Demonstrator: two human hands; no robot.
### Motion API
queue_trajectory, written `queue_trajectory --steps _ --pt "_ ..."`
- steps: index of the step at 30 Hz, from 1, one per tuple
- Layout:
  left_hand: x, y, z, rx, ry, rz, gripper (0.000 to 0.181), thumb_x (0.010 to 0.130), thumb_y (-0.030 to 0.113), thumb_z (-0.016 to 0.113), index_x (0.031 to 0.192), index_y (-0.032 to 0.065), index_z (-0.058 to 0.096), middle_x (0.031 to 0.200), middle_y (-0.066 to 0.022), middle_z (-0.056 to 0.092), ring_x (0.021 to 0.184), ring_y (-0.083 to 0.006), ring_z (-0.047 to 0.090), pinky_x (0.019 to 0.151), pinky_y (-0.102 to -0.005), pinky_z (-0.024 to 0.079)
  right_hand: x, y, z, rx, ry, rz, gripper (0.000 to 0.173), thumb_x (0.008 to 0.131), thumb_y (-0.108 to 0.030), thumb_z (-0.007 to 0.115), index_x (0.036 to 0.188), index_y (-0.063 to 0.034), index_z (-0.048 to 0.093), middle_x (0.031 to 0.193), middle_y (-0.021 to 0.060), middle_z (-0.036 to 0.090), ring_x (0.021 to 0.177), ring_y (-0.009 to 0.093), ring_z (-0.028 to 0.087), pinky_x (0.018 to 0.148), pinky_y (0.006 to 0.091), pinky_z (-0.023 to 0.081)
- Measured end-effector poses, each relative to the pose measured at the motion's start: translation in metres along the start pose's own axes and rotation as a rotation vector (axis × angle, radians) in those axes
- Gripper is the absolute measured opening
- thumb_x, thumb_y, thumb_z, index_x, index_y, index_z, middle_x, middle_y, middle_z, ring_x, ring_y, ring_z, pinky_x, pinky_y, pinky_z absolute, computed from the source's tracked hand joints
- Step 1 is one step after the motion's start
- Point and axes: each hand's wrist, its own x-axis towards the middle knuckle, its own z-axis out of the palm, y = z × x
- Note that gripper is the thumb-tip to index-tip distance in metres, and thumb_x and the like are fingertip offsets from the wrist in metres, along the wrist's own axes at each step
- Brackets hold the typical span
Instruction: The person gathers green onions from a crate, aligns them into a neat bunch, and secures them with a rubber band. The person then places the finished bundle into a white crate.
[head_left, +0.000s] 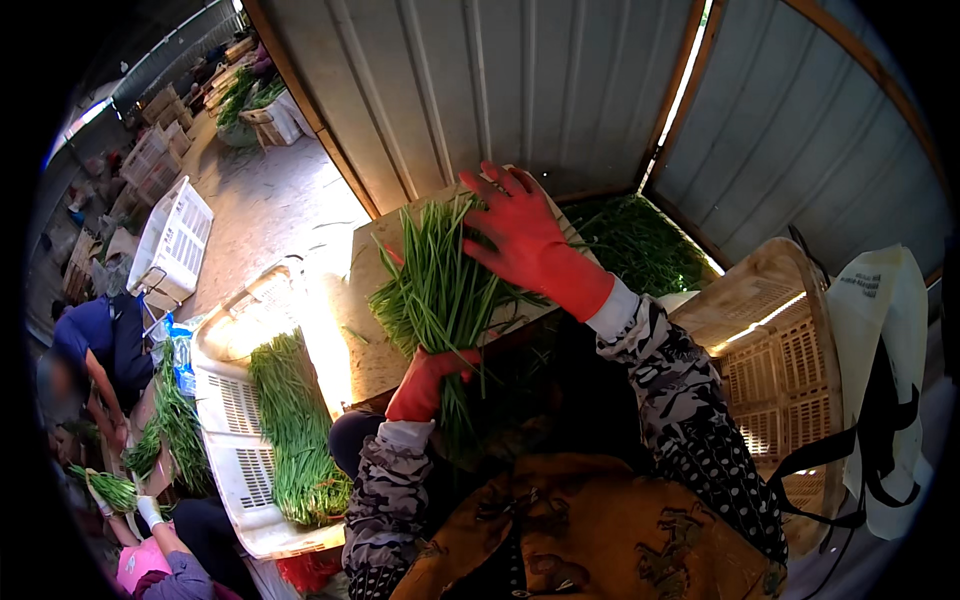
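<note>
A thick bunch of long green leafy stalks (442, 277), perhaps garlic chives, lies over a worn wooden board (367, 300). My left hand (424, 382), in a red rubber glove, is closed around the bunch near its lower end, and loose ends hang below it. My right hand (517, 229), gloved the same way, rests against the upper right side of the bunch with its fingers spread. Part of another red thing shows behind the stalks at their left; I cannot tell what it is.
A white plastic crate (240, 457) with stacked greens (296, 435) stands left. Beyond it, two co-workers handle greens. Corrugated metal panels (510, 90) rise ahead. Loose greens (645, 240) lie behind right; an openwork crate (780, 337) and white bag (870, 360) are at the right.
</note>
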Motion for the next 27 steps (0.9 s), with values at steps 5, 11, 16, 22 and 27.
queue_trajectory --steps 5,11,16,22,27 --pt "0.005 -0.002 0.000 -0.104 0.022 0.006 0.018 0.074 0.006 0.060 0.091 -0.0005 0.058 0.071 -0.0048 0.055 0.061 -0.0126 0.053 0.054 -0.0235 0.041 0.009 -0.002 0.005 -0.135 -0.076 0.031 0.022 0.074 -0.029 0.067 0.089 -0.0132 0.067 0.137 0.0112 0.044 0.132 0.034 0.033 0.109 0.0511 0.026" --pt "0.001 -0.001 0.000 -0.190 0.049 -0.028 0.026 0.075 0.009 0.062 0.098 -0.0004 0.057 0.074 -0.0042 0.056 0.060 -0.0119 0.051 0.054 -0.0236 0.041 0.011 -0.002 0.016 -0.015 -0.107 -0.042 0.025 0.073 -0.029 0.068 0.093 -0.0144 0.067 0.138 0.0099 0.044 0.134 0.032 0.031 0.109 0.0522 0.025" --pt "0.004 -0.006 -0.002 -0.303 0.023 -0.023 0.032 0.076 0.010 0.062 0.106 -0.0002 0.055 0.075 -0.0025 0.055 0.060 -0.0103 0.048 0.055 -0.0226 0.040 0.017 0.005 0.024 -0.006 -0.127 0.068 0.032 0.074 -0.036 0.067 0.098 -0.0147 0.067 0.137 0.0109 0.044 0.132 0.032 0.033 0.109 0.0522 0.024" --pt "0.000 -0.004 -0.001 -0.266 0.117 -0.082 0.019 0.075 0.012 0.064 0.090 0.0029 0.058 0.069 -0.0030 0.053 0.058 -0.0121 0.051 0.054 -0.0231 0.040 0.022 0.006 0.019 0.020 -0.146 0.057 0.038 0.073 -0.039 0.068 0.098 -0.0103 0.067 0.135 0.0126 0.046 0.129 0.032 0.037 0.108 0.0517 0.025" --pt "0.000 -0.001 -0.001 -0.283 0.069 -0.049 0.027 0.075 0.011 0.064 0.099 0.0009 0.058 0.072 -0.0023 0.054 0.059 -0.0111 0.049 0.055 -0.0231 0.040 0.027 -0.004 0.016 0.066 -0.013 0.075 0.042 0.070 -0.030 0.071 0.106 -0.0110 0.062 0.132 0.0133 0.047 0.125 0.032 0.041 0.103 0.0504 0.031"
